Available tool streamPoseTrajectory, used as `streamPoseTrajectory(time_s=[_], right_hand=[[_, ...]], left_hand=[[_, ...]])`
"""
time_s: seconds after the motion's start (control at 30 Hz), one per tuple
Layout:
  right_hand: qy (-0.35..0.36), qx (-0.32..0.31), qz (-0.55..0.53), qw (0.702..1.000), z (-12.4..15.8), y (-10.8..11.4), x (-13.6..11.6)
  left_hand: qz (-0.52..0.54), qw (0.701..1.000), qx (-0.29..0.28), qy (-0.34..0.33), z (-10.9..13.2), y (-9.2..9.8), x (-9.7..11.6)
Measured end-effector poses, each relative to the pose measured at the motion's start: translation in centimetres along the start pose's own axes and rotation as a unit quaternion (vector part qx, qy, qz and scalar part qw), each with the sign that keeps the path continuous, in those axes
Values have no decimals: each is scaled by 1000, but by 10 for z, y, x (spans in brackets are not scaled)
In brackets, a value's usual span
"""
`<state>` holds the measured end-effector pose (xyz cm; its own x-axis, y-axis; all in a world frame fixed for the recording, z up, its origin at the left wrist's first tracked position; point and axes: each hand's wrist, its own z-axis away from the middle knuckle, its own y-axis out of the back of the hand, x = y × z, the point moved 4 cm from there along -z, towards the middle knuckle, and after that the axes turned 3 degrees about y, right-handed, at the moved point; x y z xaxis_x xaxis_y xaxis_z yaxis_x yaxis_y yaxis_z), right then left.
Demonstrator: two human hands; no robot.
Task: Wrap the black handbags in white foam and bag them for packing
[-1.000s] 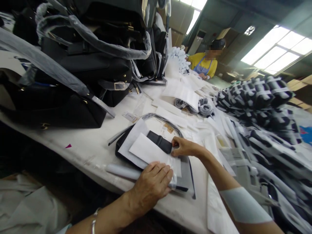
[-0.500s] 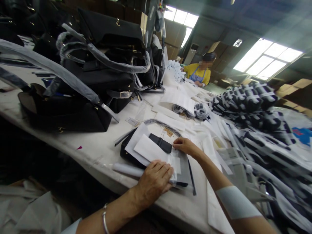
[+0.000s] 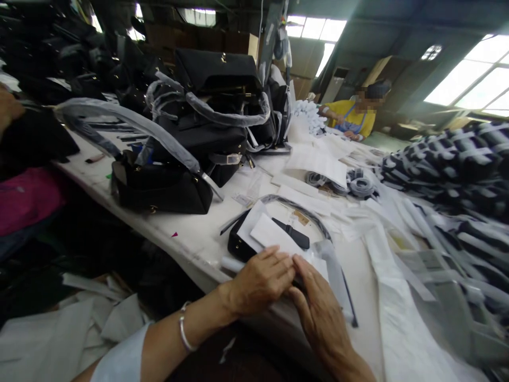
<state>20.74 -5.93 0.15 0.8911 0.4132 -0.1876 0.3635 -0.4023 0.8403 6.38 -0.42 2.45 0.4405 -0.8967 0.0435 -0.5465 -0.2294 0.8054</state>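
A black bag (image 3: pixel 241 244) lies at the table's front edge, partly covered by white foam sheets (image 3: pixel 274 233). A dark strap piece (image 3: pixel 296 236) rests beside the sheets, and a wrapped handle (image 3: pixel 314 215) curves behind them. My left hand (image 3: pixel 262 278) presses on the near edge of the sheets with its fingers together. My right hand (image 3: pixel 318 307) is right beside it, fingertips at the same edge and thumb apart from the fingers. What lies under both hands is hidden.
Black handbags with wrapped handles (image 3: pixel 163 185) stand at the left on the white table (image 3: pixel 167 239). Rolled straps (image 3: pixel 360 183) and wrapped black pieces (image 3: pixel 449 159) are at the right. A person in yellow (image 3: pixel 358 114) is behind; another person's pink garment (image 3: pixel 29 199) shows at left.
The view has turned left, bringing the pink garment into sight. My right hand has moved from the bag's far right side to the near edge, next to my left hand.
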Motion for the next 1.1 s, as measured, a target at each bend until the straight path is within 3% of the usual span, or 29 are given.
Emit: streamPoseTrajectory(time_s=[0.1, 0.2, 0.27, 0.37, 0.47, 0.57, 0.73, 0.83, 0.97, 1.1], right_hand=[[66, -21, 67, 995, 1, -6, -1], [93, -43, 106, 989, 3, -5, 15], [106, -65, 100, 987, 6, 1, 39], [119, -100, 47, 987, 9, 21, 78], [79, -110, -6, 991, 4, 43, 95], [47, -95, -21, 994, -8, 45, 80], [60, -35, -43, 997, -14, 19, 42], [63, -13, -29, 998, -6, 7, 31], [99, -6, 20, 995, 4, 0, 20], [116, 5, 41, 992, 9, -2, 14]], left_hand=[[-28, 996, -32, 81, -2, 28, -46], [-5, 986, -97, 133, -3, 32, -64], [16, 981, -115, 152, -3, 26, -53], [39, 980, -114, 156, -3, 16, -19], [53, 982, -98, 152, -4, 13, 4], [71, 981, -79, 160, -4, 20, 1], [58, 985, -70, 146, -3, 28, -9], [65, 983, -61, 162, 5, 20, -12], [47, 976, -88, 192, 19, 8, -14], [64, 973, -112, 190, 22, 8, -12]])
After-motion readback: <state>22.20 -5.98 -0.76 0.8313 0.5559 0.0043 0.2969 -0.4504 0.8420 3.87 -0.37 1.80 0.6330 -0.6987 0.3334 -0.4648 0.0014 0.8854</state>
